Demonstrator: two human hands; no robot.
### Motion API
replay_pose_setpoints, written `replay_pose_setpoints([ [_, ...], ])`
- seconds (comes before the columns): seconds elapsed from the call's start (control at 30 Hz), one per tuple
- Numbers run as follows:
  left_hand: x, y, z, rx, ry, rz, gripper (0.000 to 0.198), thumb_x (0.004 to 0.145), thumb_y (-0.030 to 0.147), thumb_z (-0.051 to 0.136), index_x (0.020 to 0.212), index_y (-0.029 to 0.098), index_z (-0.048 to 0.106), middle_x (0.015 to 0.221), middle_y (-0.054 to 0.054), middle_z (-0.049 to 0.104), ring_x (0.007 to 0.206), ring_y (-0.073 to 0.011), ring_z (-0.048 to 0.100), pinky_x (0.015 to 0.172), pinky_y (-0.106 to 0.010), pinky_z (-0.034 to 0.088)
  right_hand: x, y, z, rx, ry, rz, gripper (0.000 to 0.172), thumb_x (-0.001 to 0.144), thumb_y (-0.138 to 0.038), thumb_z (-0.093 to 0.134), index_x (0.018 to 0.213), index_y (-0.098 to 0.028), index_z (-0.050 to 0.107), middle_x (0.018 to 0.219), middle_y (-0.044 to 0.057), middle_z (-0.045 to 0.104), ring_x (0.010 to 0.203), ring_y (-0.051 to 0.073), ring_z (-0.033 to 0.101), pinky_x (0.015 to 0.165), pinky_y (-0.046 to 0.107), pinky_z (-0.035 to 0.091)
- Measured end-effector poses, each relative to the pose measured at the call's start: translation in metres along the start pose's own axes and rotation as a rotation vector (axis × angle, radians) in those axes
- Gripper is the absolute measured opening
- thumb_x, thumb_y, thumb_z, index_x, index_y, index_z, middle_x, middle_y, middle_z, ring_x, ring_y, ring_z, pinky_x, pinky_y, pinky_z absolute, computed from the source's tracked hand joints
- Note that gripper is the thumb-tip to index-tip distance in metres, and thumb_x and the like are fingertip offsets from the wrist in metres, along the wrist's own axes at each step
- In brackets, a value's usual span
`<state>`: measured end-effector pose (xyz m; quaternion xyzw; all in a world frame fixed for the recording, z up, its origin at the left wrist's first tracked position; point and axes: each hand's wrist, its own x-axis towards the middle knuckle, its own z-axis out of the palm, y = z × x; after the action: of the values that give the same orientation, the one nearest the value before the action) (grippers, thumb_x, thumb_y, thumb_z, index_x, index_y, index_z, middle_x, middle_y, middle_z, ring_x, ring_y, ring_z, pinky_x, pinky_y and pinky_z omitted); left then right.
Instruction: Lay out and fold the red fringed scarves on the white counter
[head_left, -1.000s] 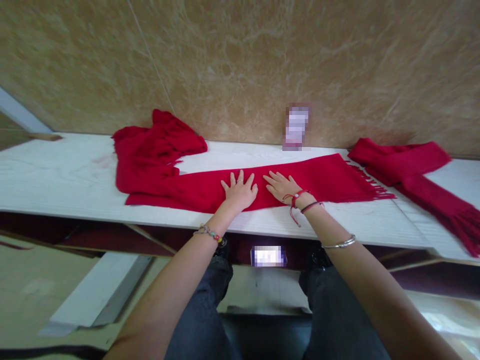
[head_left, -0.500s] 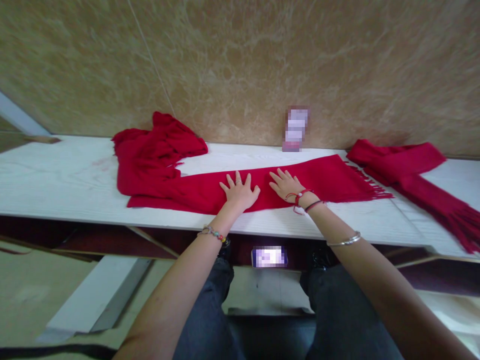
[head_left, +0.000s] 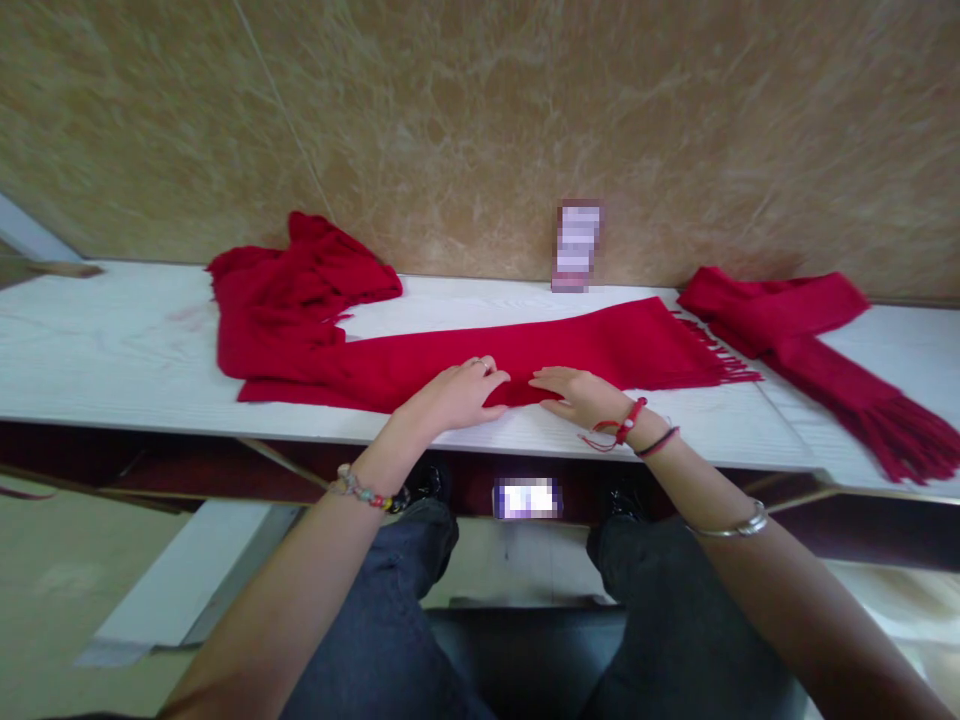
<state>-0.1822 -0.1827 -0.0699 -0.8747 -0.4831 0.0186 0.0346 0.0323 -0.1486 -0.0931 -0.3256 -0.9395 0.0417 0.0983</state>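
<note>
Red scarf [head_left: 615, 345] lies spread flat along the white table [head_left: 112, 350] in our head view. It runs from a crumpled heap [head_left: 292, 290] at the left to a fringed end [head_left: 720, 360] at the right. Our left hand [head_left: 450, 395] and our right hand [head_left: 581, 395] sit at its near hem, about midway along, close to each other but not touching. The left fingers [head_left: 484, 372] are bent and held together, their tips resting on the fabric just inside the hem. The right fingers [head_left: 547, 380] are stretched out side by side, pointing left toward the other hand, and lie on the same edge. A small strip of red cloth shows between the two hands. Whether either thumb is tucked under the hem to pinch it, we cannot tell. A bead bracelet [head_left: 360, 490] circles our left wrist; a red cord [head_left: 626, 425] and a silver bangle [head_left: 731, 522] are on our right arm. A second red scarf [head_left: 810, 330] lies well apart at the table's right end. A blurred small item [head_left: 577, 245] stands against the marbled wall [head_left: 487, 100] behind.
</note>
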Motion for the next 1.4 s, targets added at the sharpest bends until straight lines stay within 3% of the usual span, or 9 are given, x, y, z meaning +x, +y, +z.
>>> replay_pose_setpoints([
  [0.1,-0.009,0.002,-0.005,0.037,-0.057,-0.047,0.047,0.082,0.010,0.044,0.127,0.021,0.049,0.124,-0.012,0.052,0.111,-0.0233,0.054,0.083,-0.031,0.048,-0.003,-0.007,-0.005,-0.024,0.004,-0.009,0.037,0.085,-0.015,0.050,0.121,-0.013,0.059,0.124,0.012,0.061,0.118,0.020,0.053,0.100,0.035,0.043],
  [0.2,-0.012,0.007,-0.007,0.078,-0.056,-0.113,0.052,0.080,0.001,0.036,0.126,0.020,0.049,0.124,-0.012,0.053,0.112,-0.0232,0.055,0.078,-0.031,0.050,-0.004,-0.015,-0.008,-0.056,0.007,0.022,0.039,0.084,-0.011,0.049,0.121,-0.015,0.060,0.123,0.011,0.062,0.117,0.019,0.054,0.098,0.034,0.045],
  [0.4,-0.006,0.016,-0.008,0.156,0.019,-0.168,0.029,0.086,0.013,0.040,0.106,0.015,0.061,0.102,-0.011,0.063,0.095,-0.0264,0.063,0.071,-0.035,0.052,0.000,-0.024,-0.006,-0.085,0.020,0.044,0.038,0.086,-0.020,0.051,0.123,-0.015,0.058,0.123,0.012,0.061,0.113,0.020,0.055,0.092,0.032,0.046],
  [0.6,-0.005,0.015,-0.002,0.139,0.085,-0.193,0.034,0.086,0.006,0.036,0.104,0.017,0.061,0.097,-0.009,0.066,0.092,-0.0233,0.064,0.070,-0.032,0.051,0.008,-0.026,0.005,-0.136,0.057,0.130,0.032,0.089,-0.012,0.040,0.106,-0.015,0.066,0.105,0.011,0.067,0.098,0.019,0.058,0.079,0.028,0.045],
  [0.87,-0.004,0.017,-0.004,0.128,0.072,-0.193,0.033,0.084,0.002,0.035,0.100,0.016,0.060,0.103,-0.010,0.061,0.097,-0.0232,0.058,0.065,-0.029,0.049,0.014,-0.027,0.006,-0.212,0.131,0.142,0.027,0.088,-0.012,0.041,0.089,-0.015,0.067,0.086,0.010,0.065,0.085,0.019,0.054,0.062,0.027,0.035],
  [1.03,-0.008,0.015,0.002,0.145,0.052,-0.197,0.031,0.086,0.003,0.033,0.101,0.017,0.057,0.101,-0.009,0.060,0.095,-0.0231,0.057,0.061,-0.029,0.046,0.006,-0.020,0.009,-0.278,0.144,0.036,0.029,0.091,-0.012,0.037,0.089,-0.014,0.066,0.086,0.009,0.064,0.082,0.018,0.052,0.064,0.028,0.033],
  [1.2,-0.009,0.014,0.003,0.154,0.033,-0.156,0.035,0.087,0.003,0.031,0.103,0.019,0.058,0.102,-0.008,0.060,0.096,-0.0214,0.055,0.064,-0.027,0.045,-0.003,-0.013,0.006,-0.336,0.151,0.028,0.032,0.093,-0.011,0.034,0.088,-0.015,0.065,0.085,0.009,0.062,0.081,0.018,0.049,0.066,0.027,0.033],
  [1.4,-0.007,0.011,-0.002,0.214,0.153,-0.194,0.033,0.088,0.005,0.031,0.102,0.017,0.059,0.100,-0.009,0.060,0.096,-0.0219,0.054,0.073,-0.031,0.045,-0.004,-0.012,0.004,-0.366,0.269,0.078,0.033,0.093,-0.011,0.033,0.087,-0.015,0.065,0.086,0.009,0.061,0.080,0.019,0.047,0.068,0.028,0.032],
])
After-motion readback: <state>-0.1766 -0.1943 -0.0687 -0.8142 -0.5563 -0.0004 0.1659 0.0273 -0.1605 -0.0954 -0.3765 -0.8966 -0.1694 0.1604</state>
